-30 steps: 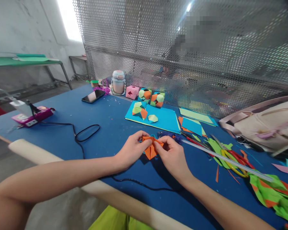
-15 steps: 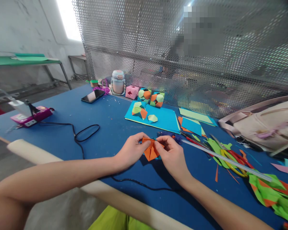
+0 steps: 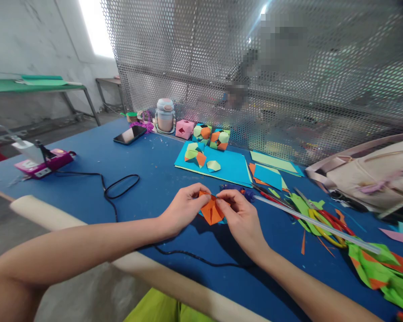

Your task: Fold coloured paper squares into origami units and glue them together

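Between my two hands is a folded orange paper piece (image 3: 211,212), with bits of blue paper showing at its lower edges. My left hand (image 3: 187,206) pinches its upper left corner between thumb and fingers. On the other side, my right hand (image 3: 237,213) pinches the upper right edge the same way. The paper is held up over the blue table (image 3: 154,183). Just behind my right hand lies a glue gun (image 3: 246,193) with a long clear glue stick (image 3: 317,223), partly hidden by my fingers.
Blue paper sheets (image 3: 226,163) carry a part-built paper shape (image 3: 195,154). Behind stand a pink paper cube (image 3: 184,129) and a bottle (image 3: 165,116). Scissors (image 3: 325,228) and green scraps lie right, near a bag (image 3: 366,179). A phone (image 3: 130,134) and black cable (image 3: 102,176) lie left.
My fingertips have shifted slightly along the top edge of the orange paper, and the piece has tilted a little. Less blue shows at its top. The things on the table have stayed put.
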Available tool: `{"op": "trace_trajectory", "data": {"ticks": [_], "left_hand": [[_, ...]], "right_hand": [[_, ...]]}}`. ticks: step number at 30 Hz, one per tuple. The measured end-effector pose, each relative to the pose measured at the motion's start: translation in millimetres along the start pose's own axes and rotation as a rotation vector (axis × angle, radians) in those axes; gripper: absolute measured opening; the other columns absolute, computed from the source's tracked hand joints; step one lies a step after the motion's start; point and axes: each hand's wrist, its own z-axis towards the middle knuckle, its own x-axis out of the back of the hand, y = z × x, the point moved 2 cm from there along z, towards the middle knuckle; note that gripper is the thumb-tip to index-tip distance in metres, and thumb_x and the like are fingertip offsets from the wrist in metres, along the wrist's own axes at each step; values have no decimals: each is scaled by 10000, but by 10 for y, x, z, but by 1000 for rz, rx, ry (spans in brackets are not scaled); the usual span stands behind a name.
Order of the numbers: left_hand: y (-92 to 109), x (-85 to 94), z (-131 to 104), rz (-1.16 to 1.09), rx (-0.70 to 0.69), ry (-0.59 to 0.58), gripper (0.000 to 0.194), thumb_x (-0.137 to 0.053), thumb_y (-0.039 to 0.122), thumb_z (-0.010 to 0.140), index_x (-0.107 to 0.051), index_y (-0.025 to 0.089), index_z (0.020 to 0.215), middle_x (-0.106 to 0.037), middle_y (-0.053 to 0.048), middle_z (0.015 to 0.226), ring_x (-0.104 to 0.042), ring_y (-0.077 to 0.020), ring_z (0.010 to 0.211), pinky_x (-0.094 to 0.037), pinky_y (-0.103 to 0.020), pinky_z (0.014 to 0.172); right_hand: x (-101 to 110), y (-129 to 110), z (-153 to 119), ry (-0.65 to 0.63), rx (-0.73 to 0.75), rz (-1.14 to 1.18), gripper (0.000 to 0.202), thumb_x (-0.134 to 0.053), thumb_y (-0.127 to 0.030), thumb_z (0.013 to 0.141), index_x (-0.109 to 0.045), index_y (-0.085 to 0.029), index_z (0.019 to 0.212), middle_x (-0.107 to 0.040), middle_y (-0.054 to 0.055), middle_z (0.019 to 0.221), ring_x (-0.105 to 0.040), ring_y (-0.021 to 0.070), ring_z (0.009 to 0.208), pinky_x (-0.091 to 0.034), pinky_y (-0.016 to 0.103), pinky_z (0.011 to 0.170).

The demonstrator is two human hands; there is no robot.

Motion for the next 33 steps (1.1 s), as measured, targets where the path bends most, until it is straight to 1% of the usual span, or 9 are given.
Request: {"op": "trace_trajectory", "data": {"ticks": [4, 11, 16, 21, 25, 28, 30, 33], "left_hand": [[23, 13, -4, 23, -8, -14, 118, -483, 194, 738, -587, 145, 717, -524, 25, 658, -463, -97, 639, -382, -191, 591], [10, 26, -2, 151, -50, -13, 140, -465, 200, 749, -592, 152, 716, -540, 25, 654, -476, -101, 633, -399, -194, 602], [37, 28, -33, 260, -119, -29, 140, -464, 194, 773, -596, 159, 742, -571, 21, 698, -503, -103, 674, -406, -188, 637], [61, 52, -46, 314, -161, -8, 161, -459, 224, 796, -609, 169, 782, -587, 17, 708, -507, -105, 667, -397, -183, 616], [79, 50, -52, 325, -181, 3, 160, -459, 216, 802, -610, 167, 780, -591, 19, 695, -506, -98, 643, -398, -181, 601], [82, 37, -61, 371, -232, -13, 164, -454, 190, 804, -613, 166, 776, -595, 23, 688, -508, -91, 629, -400, -180, 604], [79, 30, -66, 406, -258, -26, 167, -451, 170, 801, -617, 165, 780, -602, 23, 692, -515, -90, 632, -400, -179, 608], [76, 32, -70, 423, -270, -27, 173, -447, 159, 805, -619, 163, 788, -609, 20, 699, -523, -89, 637, -399, -177, 609]], "right_hand": [[8, -15, 4, -5, 21, -30, 120, -506, -295, 807, -590, -211, 787, -592, 0, 763, -545, 136, 677, -457, 240, 619], [21, -42, 11, -31, 43, -70, 153, -475, -288, 804, -591, -192, 776, -589, 15, 766, -535, 137, 657, -437, 239, 589], [20, -61, 35, -19, -10, -54, 163, -551, -336, 762, -556, -185, 702, -569, 4, 666, -522, 134, 603, -437, 239, 556], [21, -48, 38, 3, -43, -2, 180, -585, -352, 731, -576, -181, 786, -611, 23, 727, -555, 142, 617, -463, 248, 549], [36, -71, 18, -32, 6, -1, 183, -549, -350, 763, -572, -183, 832, -609, 30, 777, -565, 148, 673, -471, 248, 590], [44, -79, 18, -41, 2, -16, 185, -521, -367, 798, -562, -188, 781, -589, 13, 731, -553, 139, 663, -461, 237, 594], [48, -74, 26, -32, -9, -40, 193, -544, -374, 793, -560, -186, 756, -586, 6, 701, -546, 136, 634, -452, 239, 577], [52, -72, 34, -52, 35, -76, 177, -542, -352, 805, -599, -186, 820, -626, 24, 765, -573, 155, 681, -457, 258, 611]]}}
